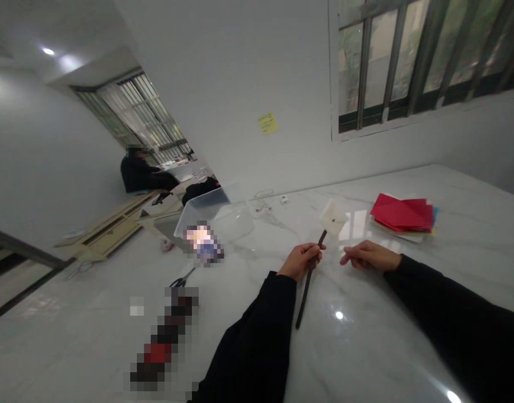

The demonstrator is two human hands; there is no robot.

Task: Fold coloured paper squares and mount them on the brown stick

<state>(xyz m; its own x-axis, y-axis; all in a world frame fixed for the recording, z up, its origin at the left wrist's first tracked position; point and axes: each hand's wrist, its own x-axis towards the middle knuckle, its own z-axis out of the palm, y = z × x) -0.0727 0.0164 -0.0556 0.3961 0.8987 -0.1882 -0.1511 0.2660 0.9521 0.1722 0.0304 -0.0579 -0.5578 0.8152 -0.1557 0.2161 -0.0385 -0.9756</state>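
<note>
My left hand [301, 262] is closed around a dark brown stick [306, 294], held at a slant above the table. At the stick's upper end sits a white paper square [334, 218] with a small dark dot in its middle, like a paper pinwheel. To the right, my right hand [368, 256] hovers just below the paper, apart from it. Its fingers are loosely bent, with one fingertip pointing left, and nothing shows in them. Beyond this hand lies a stack of coloured paper [402, 214], red on top.
Scissors [183, 280] lie on the marble-patterned table [257, 347], left of my arm. Close by are a blurred-out phone-like item [204, 243], a pixelated dark object [164, 336] and a clear plastic bin [210, 201]. A yellow note [268, 123] sticks to the wall. Farther off, a person [143, 170] sits.
</note>
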